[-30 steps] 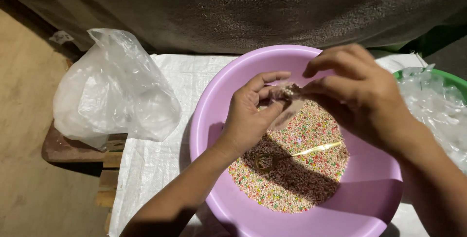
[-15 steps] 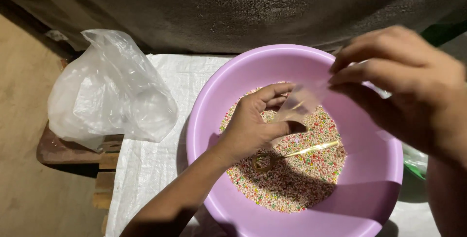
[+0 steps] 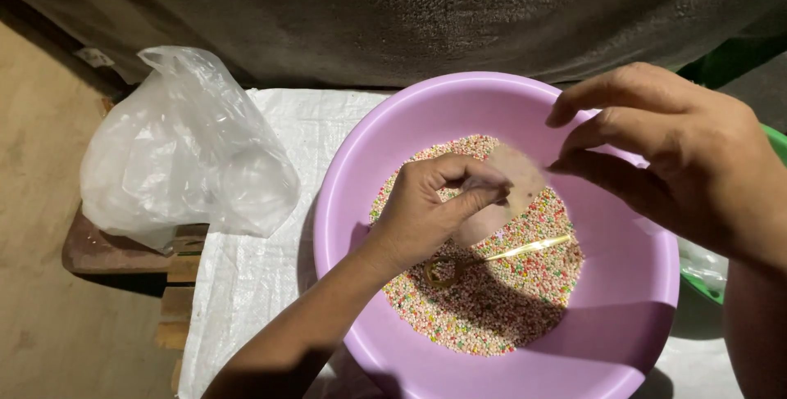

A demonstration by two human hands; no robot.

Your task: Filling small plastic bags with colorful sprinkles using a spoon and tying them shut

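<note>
Left hand [image 3: 430, 215] and right hand [image 3: 656, 141] each pinch an edge of a small clear bag [image 3: 508, 190], holding it open above the beads [image 3: 484, 284] in the purple basin [image 3: 361, 178], so spills fall back in.

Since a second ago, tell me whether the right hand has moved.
Yes. The right hand has lifted up and rightward, away from the left hand, toward the purple basin's far right rim.
</note>
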